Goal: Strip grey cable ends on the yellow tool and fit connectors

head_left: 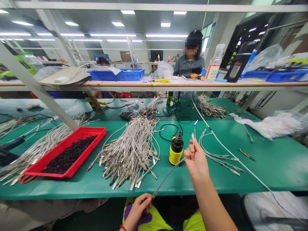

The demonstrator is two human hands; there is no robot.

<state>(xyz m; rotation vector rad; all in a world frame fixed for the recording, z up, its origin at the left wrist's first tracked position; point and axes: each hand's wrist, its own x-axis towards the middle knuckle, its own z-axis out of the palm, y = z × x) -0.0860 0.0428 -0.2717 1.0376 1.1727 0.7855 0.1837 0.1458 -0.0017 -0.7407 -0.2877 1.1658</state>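
My left hand (142, 205) is low at the table's front edge, its fingers closed on the connector end of a grey cable (168, 174). That cable runs up and right to my right hand (196, 157), which pinches its other end, fingers up, beside a yellow heat gun (176, 152) standing nozzle up. A large heap of grey cables (131, 147) with metal connectors lies left of the heat gun. Several finished-looking cables (223, 160) lie to the right of my right hand. Further left sits a red tray (101, 133) of small black pieces (69, 155).
Another cable pile (211, 107) lies at the back right, near a plastic bag (269, 125) and tweezers (247, 154). A white cord (226, 147) slants across the green table (271, 163). Above is a shelf with a blue tray (130, 74) and a bottle (216, 62). A person (189, 65) sits beyond.
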